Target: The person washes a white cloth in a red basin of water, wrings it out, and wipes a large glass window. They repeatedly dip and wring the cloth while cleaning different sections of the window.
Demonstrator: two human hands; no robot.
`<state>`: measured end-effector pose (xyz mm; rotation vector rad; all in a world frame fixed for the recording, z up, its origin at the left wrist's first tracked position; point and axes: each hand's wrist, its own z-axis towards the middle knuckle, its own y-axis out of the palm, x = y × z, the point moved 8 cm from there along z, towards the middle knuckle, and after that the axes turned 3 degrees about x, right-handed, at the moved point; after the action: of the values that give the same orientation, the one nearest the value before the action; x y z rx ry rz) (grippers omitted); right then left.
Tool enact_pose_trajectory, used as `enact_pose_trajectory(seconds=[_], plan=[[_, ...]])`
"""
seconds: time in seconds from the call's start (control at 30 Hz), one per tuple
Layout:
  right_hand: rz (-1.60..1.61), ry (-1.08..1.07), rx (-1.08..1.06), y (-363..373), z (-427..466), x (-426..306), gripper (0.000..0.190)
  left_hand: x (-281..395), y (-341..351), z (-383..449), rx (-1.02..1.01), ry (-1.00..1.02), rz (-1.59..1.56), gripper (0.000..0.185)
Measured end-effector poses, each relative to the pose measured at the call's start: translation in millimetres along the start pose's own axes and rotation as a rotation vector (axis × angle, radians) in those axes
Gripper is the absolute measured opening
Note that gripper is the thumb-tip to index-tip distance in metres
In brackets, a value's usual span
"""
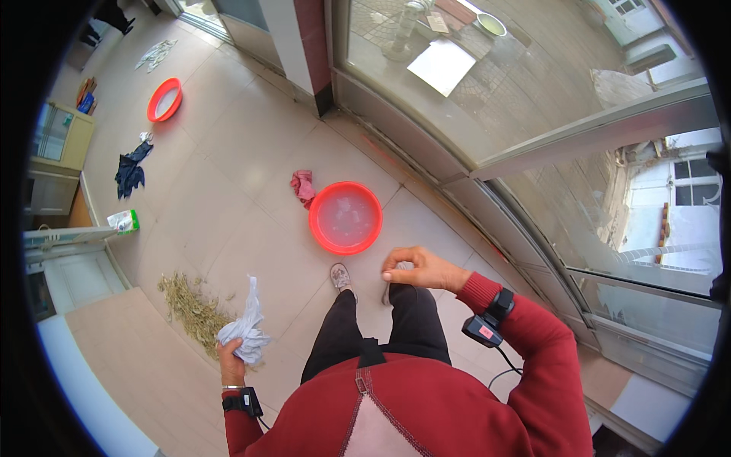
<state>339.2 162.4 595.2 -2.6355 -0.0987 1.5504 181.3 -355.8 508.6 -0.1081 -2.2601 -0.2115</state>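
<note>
My left hand grips a bunched white cloth, one end of which sticks up past my fingers. Held out over my knee, my right hand has its fingers curled with thumb and forefinger close together; I see nothing in it. On the tiled floor ahead of my feet stands a red plastic basin of cloudy, sudsy water. A crumpled pink cloth lies against the basin's left side.
Dried plant stalks lie on the floor at left. Farther off are a second red basin, a dark blue garment, a pale cloth and a green-and-white package. A glazed partition runs along the right. A person's legs show far left.
</note>
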Motion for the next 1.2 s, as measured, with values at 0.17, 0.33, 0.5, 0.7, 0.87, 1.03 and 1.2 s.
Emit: enact_pose_trajectory(seconds=[0.17, 0.33, 0.5, 0.7, 0.87, 1.03, 1.2], plan=[[-0.05, 0.083, 0.175, -37.5, -58.9, 116.2, 0.03, 24.2, 69.7, 43.1, -0.074, -0.076, 0.039, 0.053], [-0.214, 0.254, 0.609, -120.8, -70.9, 175.8, 0.029, 51.3, 193.0, 79.0, -0.241, -0.028, 0.084, 0.051], [-0.282, 0.106, 1.314, -277.1, -114.8, 164.1, 0.043, 56.1, 284.3, 99.4, -0.335, -0.046, 0.109, 0.052], [-0.306, 0.268, 1.701, -391.8, -146.4, 172.6, 0.06, 35.7, 292.6, 107.4, -0.365, -0.104, 0.151, 0.058], [-0.122, 0.4, 1.679, -403.0, -123.8, 193.2, 0.063, 25.8, 261.2, 94.4, -0.304, -0.132, 0.152, 0.057], [-0.158, 0.469, 1.718, -396.2, -121.9, 183.8, 0.062, 24.1, 221.9, 77.8, -0.232, -0.122, 0.15, 0.054], [-0.253, 0.612, 1.687, -404.0, -124.1, 177.1, 0.06, 15.8, 191.9, 72.1, -0.178, -0.118, 0.132, 0.053]])
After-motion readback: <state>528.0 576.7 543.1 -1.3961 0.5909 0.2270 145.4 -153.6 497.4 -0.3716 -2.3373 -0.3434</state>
